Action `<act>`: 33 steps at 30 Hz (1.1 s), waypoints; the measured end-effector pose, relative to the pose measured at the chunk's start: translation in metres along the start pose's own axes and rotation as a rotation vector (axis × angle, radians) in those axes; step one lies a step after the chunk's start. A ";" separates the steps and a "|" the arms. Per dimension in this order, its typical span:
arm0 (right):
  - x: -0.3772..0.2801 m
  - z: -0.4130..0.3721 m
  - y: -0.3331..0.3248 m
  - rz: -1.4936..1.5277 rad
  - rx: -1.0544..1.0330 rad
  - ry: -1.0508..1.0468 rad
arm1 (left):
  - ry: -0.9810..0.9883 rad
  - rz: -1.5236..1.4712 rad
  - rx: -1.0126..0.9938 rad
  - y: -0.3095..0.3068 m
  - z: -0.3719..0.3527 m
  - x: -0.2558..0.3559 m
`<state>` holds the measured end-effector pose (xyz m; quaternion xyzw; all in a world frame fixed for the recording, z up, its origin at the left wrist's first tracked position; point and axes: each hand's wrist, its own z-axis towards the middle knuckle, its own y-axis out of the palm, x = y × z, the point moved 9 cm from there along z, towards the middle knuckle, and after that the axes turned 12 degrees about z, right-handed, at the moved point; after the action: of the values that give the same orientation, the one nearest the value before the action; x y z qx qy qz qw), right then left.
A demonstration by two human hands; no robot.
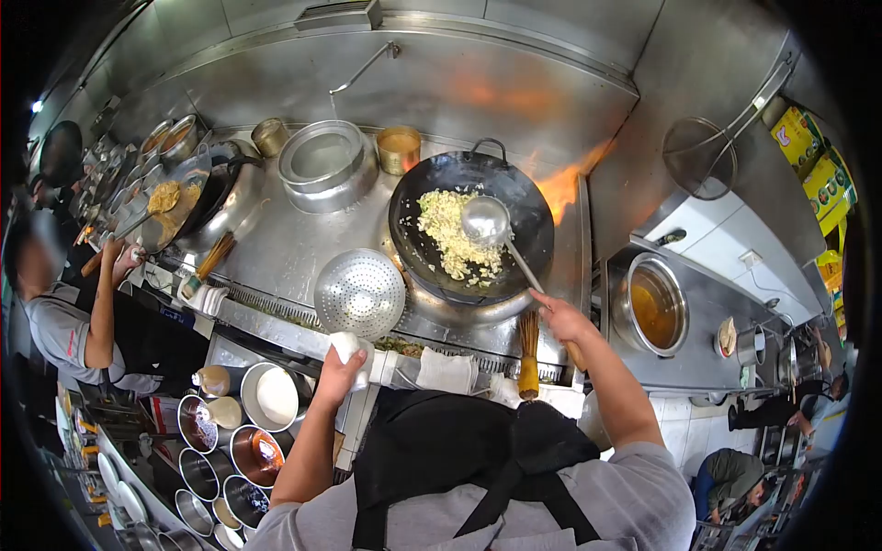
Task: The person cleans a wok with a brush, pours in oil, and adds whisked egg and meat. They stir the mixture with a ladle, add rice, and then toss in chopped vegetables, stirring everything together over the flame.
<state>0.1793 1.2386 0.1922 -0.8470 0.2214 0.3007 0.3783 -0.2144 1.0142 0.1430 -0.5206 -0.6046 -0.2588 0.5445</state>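
A black wok (pixel 413 241) sits on the burner, with flames at its right rear side. Pale yellow chopped food (pixel 447 234) lies in it. My right hand (pixel 562 321) is closed round the wooden handle of a ladle (pixel 485 220), whose metal bowl rests over the food. Folded white cloth (pixel 347 347) is gripped in my left hand (pixel 340 372), just below a round perforated strainer (pixel 359 294) on the stove edge. A bamboo brush (pixel 528 358) stands between my hands, nearer the right one.
Behind the strainer is a lidded pot (pixel 322 156) beside a brass-coloured container (pixel 398 150). A steel pot of brown liquid (pixel 654 308) stands at right. Several sauce containers (pixel 257 455) are at lower left. A co-worker (pixel 73 331) cooks at far left.
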 end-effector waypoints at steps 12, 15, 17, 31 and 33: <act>-0.055 0.037 0.013 0.156 0.093 -0.543 | 0.100 0.058 -0.049 0.034 0.011 0.018; -0.013 -0.008 0.009 0.731 -0.043 -0.201 | 0.042 -0.136 -0.048 0.038 0.021 -0.003; 0.008 -0.024 -0.004 0.599 0.021 -0.141 | 0.056 -0.130 -0.065 0.046 0.034 -0.008; -0.020 -0.053 0.017 -0.308 -0.103 -0.067 | -0.477 -0.555 -0.358 0.234 0.116 0.008; -0.011 -0.087 0.006 -0.342 -0.144 0.048 | -0.477 -0.446 -0.385 0.231 0.130 0.002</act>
<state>0.1977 1.1696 0.2426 -0.9041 0.0610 0.2269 0.3569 -0.0542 1.2046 0.0509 -0.5146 -0.7531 -0.3513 0.2111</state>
